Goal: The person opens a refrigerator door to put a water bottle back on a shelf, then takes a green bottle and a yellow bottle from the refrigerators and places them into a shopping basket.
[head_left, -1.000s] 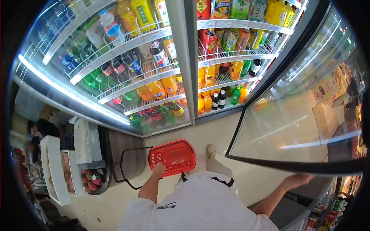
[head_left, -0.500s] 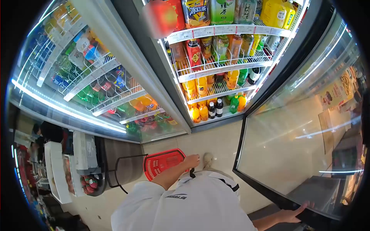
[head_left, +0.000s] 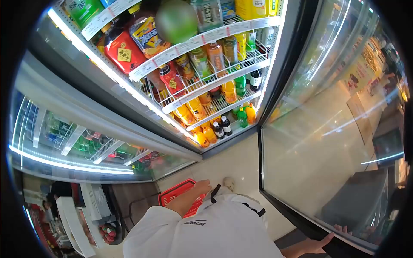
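Observation:
My left hand [head_left: 201,188] is low in front of my body, its fingers curled closed. The forearm crosses a red plastic shopping basket [head_left: 175,192] with a thin black handle [head_left: 132,204] out to the left. What the fingers hold, if anything, is hidden. At the lower right, my right hand [head_left: 313,246] grips the black-framed edge of the open glass fridge door [head_left: 297,210]. Ahead stands the lit drinks fridge, its wire shelf [head_left: 223,79] full of bottles. Red-labelled bottles [head_left: 124,52], green bottles and orange juice bottles [head_left: 185,115] fill the rows.
A closed glass fridge door [head_left: 81,142] is on the left, with drinks behind it. Lower left are white display bins [head_left: 73,223] and a dark round stand with red packets [head_left: 108,233]. My shoe [head_left: 228,184] is on the tiled floor [head_left: 241,163].
The view has turned and come closer to the open fridge, so its shelves appear larger and tilted. The basket sits lower, partly behind my left arm. My right hand stays on the door.

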Motion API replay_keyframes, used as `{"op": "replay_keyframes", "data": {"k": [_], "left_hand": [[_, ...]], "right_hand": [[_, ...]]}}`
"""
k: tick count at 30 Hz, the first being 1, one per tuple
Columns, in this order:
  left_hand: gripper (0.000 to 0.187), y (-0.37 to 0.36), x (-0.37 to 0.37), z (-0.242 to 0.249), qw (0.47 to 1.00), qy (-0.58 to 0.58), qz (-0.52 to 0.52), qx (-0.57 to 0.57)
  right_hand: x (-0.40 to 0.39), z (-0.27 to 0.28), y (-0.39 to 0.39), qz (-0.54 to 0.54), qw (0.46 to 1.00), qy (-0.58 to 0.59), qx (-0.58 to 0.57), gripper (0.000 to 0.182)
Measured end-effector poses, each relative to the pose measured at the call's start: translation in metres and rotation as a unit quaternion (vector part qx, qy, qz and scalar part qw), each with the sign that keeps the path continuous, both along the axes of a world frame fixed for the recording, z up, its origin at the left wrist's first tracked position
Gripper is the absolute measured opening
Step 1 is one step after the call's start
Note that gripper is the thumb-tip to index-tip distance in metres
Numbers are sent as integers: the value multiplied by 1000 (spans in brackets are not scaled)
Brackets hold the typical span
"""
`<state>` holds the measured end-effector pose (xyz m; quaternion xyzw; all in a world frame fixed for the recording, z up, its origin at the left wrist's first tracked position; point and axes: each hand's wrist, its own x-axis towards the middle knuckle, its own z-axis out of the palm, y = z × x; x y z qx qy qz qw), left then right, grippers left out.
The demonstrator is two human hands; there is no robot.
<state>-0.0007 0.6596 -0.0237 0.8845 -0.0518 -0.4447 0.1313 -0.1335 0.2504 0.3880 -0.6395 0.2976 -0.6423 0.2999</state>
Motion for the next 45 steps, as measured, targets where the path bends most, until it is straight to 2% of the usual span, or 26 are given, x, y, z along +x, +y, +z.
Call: {"op": "replay_keyframes", "data": {"k": [2,4,7,9,11,14,17,19,20,23,27,31,33,35,37,38,41,45], "left_hand": [[43,-10,6,19,999,12,33,-13],[43,-14,10,10,999,-16,38,-32],[42,-27,19,8,994,-58,85,-40],[41,-19,30,-34,988,-84,114,-64],[39,-8,40,-68,960,-88,244,-101],[35,-13,69,-54,974,-117,186,-58],[33,-22,101,-37,976,-121,167,-66],[33,-33,127,-55,944,-173,247,-134],[32,-40,144,-49,934,-187,250,-177],[27,-78,207,-11,899,-257,223,-276],[26,-147,315,68,850,-253,245,-391],[24,-226,402,183,777,-307,192,-514],[29,-257,442,225,750,-301,207,-552],[37,-281,486,251,740,-396,172,-516],[45,-304,521,273,695,-528,174,-457],[54,-315,535,284,693,-525,218,-445],[73,-339,578,301,638,-586,231,-443],[76,-360,637,292,631,-606,284,-392]], "right_hand": [[4,5,4,-17,1000,0,13,49],[14,13,12,-56,997,5,54,60],[8,8,3,-68,997,-3,46,61],[4,5,-6,-66,997,-3,39,61],[2,1,-13,-66,997,-5,40,61],[1,-3,-23,-70,997,-4,37,62],[-2,-5,-37,-72,997,1,38,63],[-2,-7,-44,-75,996,4,43,63],[-2,-8,-49,-76,996,2,46,63],[3,-11,-57,-81,995,6,52,64],[7,-13,-69,-84,995,5,57,64],[14,-13,-83,-77,995,3,65,65],[16,-10,-89,-77,995,2,67,65],[22,-7,-97,-70,995,-1,65,66],[25,-5,-103,-65,996,-5,67,66],[27,-4,-105,-64,996,-7,70,66],[34,-4,-114,-62,995,-15,76,67],[32,-10,-125,-50,995,-33,83,67]]}}
